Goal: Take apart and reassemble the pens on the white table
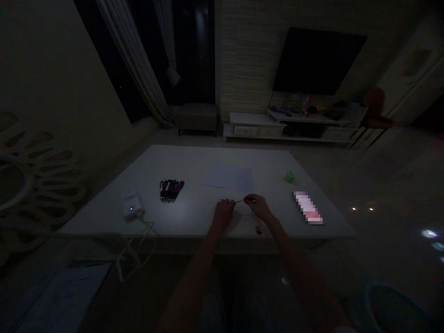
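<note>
Near the front edge of a white table [194,157], my left hand [225,212] is closed on a thin dark stick-like item [238,201]. My right hand [258,206] is pinched at the other side of it, with a small dark piece showing at its fingers; the item is too small to name. Just beyond both hands lies a sheet of white paper [229,177]. A small brownish object [258,230] rests on the table below my right hand.
Several dark and coloured pens [171,190] lie left of the paper. A white power adapter [132,206] with cables is at the left edge. On the right are a small green object [289,177] and a lit phone [308,208].
</note>
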Demonstrator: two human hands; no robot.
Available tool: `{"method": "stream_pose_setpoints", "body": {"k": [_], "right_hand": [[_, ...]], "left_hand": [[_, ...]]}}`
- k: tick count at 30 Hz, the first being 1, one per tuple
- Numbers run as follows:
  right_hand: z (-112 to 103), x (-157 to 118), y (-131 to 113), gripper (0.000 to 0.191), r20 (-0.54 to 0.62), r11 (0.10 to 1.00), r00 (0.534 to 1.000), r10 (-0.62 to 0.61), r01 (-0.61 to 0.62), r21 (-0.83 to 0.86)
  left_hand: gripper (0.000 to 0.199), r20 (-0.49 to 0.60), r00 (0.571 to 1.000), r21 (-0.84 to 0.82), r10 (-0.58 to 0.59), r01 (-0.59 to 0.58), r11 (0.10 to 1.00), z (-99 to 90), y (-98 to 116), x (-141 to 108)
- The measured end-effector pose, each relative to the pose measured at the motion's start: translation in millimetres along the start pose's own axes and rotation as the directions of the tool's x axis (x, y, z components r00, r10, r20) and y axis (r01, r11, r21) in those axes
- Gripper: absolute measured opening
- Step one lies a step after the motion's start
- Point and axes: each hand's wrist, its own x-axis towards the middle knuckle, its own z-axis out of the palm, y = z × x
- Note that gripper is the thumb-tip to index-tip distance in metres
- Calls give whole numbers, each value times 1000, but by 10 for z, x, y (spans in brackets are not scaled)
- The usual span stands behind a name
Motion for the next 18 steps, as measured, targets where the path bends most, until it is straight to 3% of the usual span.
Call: {"method": "stream_pose_setpoints", "body": {"k": [5, 14, 18], "right_hand": [[38, -10, -41, 19, 31, 1000, 1000, 1, -1, -3], [63, -11, 40, 23, -26, 999, 1000, 3, -2, 34], [83, -23, 18, 23, 14, 999, 1000, 11, -12, 39]], "left_hand": [[19, 22, 1000, -33, 5, -5, 999, -47, 19, -3], [20, 53, 999, -39, -13, 15, 999, -95, 27, -5], [20, 61, 998, -57, -5, 9, 998, -105, 31, -13]]}}
